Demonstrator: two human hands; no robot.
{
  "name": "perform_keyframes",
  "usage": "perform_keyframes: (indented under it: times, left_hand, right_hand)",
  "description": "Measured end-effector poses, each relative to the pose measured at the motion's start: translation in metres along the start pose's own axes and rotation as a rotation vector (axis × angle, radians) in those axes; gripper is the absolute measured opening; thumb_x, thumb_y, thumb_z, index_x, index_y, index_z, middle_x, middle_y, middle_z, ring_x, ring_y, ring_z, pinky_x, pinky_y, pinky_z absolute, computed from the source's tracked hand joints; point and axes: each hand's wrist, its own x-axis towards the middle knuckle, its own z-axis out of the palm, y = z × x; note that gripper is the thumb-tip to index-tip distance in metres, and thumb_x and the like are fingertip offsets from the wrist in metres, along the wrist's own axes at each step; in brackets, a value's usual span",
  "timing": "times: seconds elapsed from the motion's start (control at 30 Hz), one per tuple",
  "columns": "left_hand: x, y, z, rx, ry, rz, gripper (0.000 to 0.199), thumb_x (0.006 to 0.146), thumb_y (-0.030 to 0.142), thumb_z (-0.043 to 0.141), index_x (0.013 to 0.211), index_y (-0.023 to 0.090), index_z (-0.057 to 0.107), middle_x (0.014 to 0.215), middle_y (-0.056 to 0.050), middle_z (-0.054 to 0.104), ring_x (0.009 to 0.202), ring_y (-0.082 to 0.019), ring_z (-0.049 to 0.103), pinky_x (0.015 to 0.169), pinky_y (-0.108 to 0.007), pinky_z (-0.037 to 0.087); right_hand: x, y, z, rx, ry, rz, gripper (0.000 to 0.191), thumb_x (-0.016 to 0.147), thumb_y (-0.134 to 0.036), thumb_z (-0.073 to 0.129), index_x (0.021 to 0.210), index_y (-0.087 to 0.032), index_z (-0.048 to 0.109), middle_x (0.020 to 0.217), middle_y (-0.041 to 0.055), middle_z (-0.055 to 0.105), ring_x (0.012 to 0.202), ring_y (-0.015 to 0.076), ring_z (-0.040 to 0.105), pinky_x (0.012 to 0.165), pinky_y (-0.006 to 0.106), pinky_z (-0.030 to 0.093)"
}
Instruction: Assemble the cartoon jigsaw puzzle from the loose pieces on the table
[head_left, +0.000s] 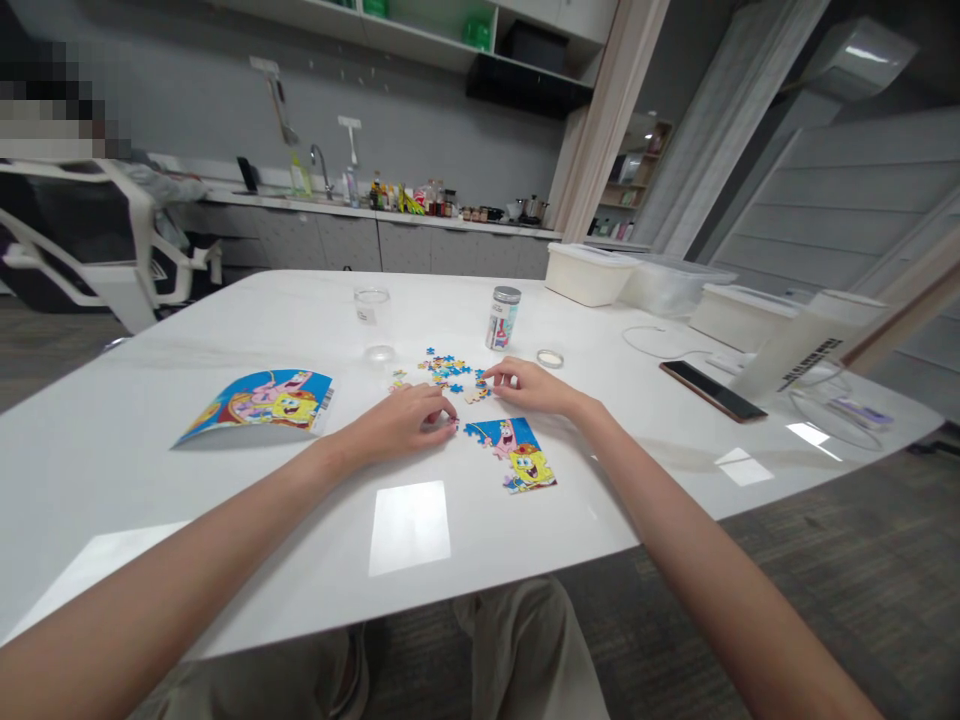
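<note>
My left hand (409, 420) rests on the white table with its fingertips pinched on a small puzzle piece (455, 424), just left of the partly joined puzzle (525, 455), which shows a yellow and a pink cartoon figure. Over the right edge of the loose puzzle pieces (446, 367) is my right hand (525, 384), its fingers curled down at the pieces; whether it grips one cannot be made out. A curved picture sheet (262, 402) with the same figures lies to the left.
Behind the pieces stand a clear jar (373, 312) and a labelled jar (502, 318). A round lid (550, 358) lies beside them. To the right are a phone (711, 390), cables and white boxes (589, 273). A person sits at the far left.
</note>
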Motion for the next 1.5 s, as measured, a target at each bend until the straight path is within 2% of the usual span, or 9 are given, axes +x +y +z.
perform_keyframes:
  times: [0.1, 0.23, 0.5, 0.73, 0.93, 1.23, 1.3, 1.4, 1.5]
  left_hand:
    - [0.001, 0.002, 0.000, -0.007, 0.003, 0.003, 0.027, 0.089, 0.037, 0.048, 0.096, 0.018, 0.066, 0.080, -0.003, 0.060, 0.077, -0.017, 0.055, 0.077, -0.032, 0.038]
    - [0.001, 0.003, 0.000, -0.001, 0.024, 0.011, 0.025, 0.088, 0.035, 0.048, 0.095, 0.018, 0.065, 0.080, -0.004, 0.060, 0.076, -0.016, 0.055, 0.076, -0.031, 0.039]
    - [0.001, -0.002, 0.006, 0.056, 0.116, -0.046, 0.020, 0.087, 0.025, 0.048, 0.094, 0.018, 0.066, 0.084, -0.004, 0.062, 0.076, -0.017, 0.057, 0.076, -0.032, 0.042]
    - [0.002, -0.003, 0.007, 0.049, 0.146, -0.075, 0.018, 0.085, 0.020, 0.050, 0.092, 0.017, 0.067, 0.081, -0.004, 0.062, 0.076, -0.017, 0.056, 0.076, -0.032, 0.043]
    - [0.002, -0.003, 0.009, 0.035, 0.133, -0.065, 0.018, 0.084, 0.018, 0.051, 0.094, 0.017, 0.066, 0.076, -0.003, 0.062, 0.073, -0.017, 0.057, 0.075, -0.032, 0.042]
    - [0.001, -0.001, 0.007, 0.039, 0.133, -0.071, 0.015, 0.084, 0.018, 0.051, 0.091, 0.019, 0.064, 0.074, -0.002, 0.062, 0.071, -0.017, 0.057, 0.073, -0.031, 0.043]
    - [0.002, -0.002, 0.007, 0.047, 0.136, -0.074, 0.017, 0.085, 0.018, 0.051, 0.092, 0.019, 0.065, 0.077, -0.003, 0.063, 0.073, -0.017, 0.057, 0.074, -0.032, 0.043]
    - [0.002, -0.002, 0.007, 0.056, 0.125, -0.076, 0.020, 0.086, 0.019, 0.050, 0.095, 0.018, 0.068, 0.080, -0.004, 0.063, 0.074, -0.017, 0.057, 0.075, -0.032, 0.043]
    - [0.002, -0.001, 0.007, 0.057, 0.113, -0.083, 0.021, 0.086, 0.020, 0.050, 0.096, 0.018, 0.068, 0.080, -0.004, 0.063, 0.074, -0.017, 0.057, 0.076, -0.032, 0.043]
  right_hand:
    - [0.000, -0.002, 0.001, -0.004, -0.028, 0.012, 0.026, 0.084, -0.024, 0.061, 0.109, -0.018, 0.068, 0.083, 0.0021, 0.057, 0.071, 0.0130, 0.053, 0.070, 0.027, 0.045]
    - [0.003, -0.002, 0.005, -0.027, -0.032, -0.041, 0.022, 0.082, -0.028, 0.066, 0.103, -0.020, 0.071, 0.079, 0.0000, 0.052, 0.069, 0.0125, 0.051, 0.071, 0.027, 0.043]
    - [0.011, -0.010, 0.017, -0.056, -0.008, -0.138, 0.016, 0.087, -0.026, 0.062, 0.098, -0.019, 0.072, 0.078, 0.0004, 0.051, 0.068, 0.0124, 0.051, 0.070, 0.026, 0.042]
    - [0.010, -0.013, 0.017, -0.022, 0.029, -0.126, 0.020, 0.090, -0.025, 0.055, 0.087, -0.016, 0.073, 0.078, 0.0017, 0.054, 0.068, 0.0121, 0.052, 0.069, 0.025, 0.041]
    - [0.010, -0.008, 0.018, -0.014, -0.012, -0.140, 0.017, 0.087, -0.028, 0.061, 0.090, -0.019, 0.074, 0.078, 0.0015, 0.054, 0.066, 0.0119, 0.050, 0.067, 0.025, 0.042]
    - [0.010, -0.007, 0.017, -0.061, 0.036, -0.127, 0.027, 0.088, -0.032, 0.059, 0.107, -0.017, 0.070, 0.078, 0.0020, 0.058, 0.068, 0.0139, 0.053, 0.069, 0.028, 0.044]
    - [0.010, -0.005, 0.017, -0.077, 0.092, -0.108, 0.026, 0.087, -0.030, 0.059, 0.108, -0.018, 0.069, 0.084, 0.0035, 0.061, 0.072, 0.0150, 0.056, 0.074, 0.030, 0.046]
    - [0.010, 0.001, 0.019, -0.101, 0.196, -0.059, 0.026, 0.086, -0.027, 0.059, 0.109, -0.018, 0.068, 0.106, 0.0089, 0.063, 0.095, 0.0197, 0.061, 0.087, 0.036, 0.048]
    - [0.011, 0.007, 0.022, -0.103, 0.171, -0.048, 0.025, 0.084, -0.026, 0.061, 0.106, -0.019, 0.070, 0.120, 0.0108, 0.062, 0.110, 0.0226, 0.059, 0.099, 0.041, 0.044]
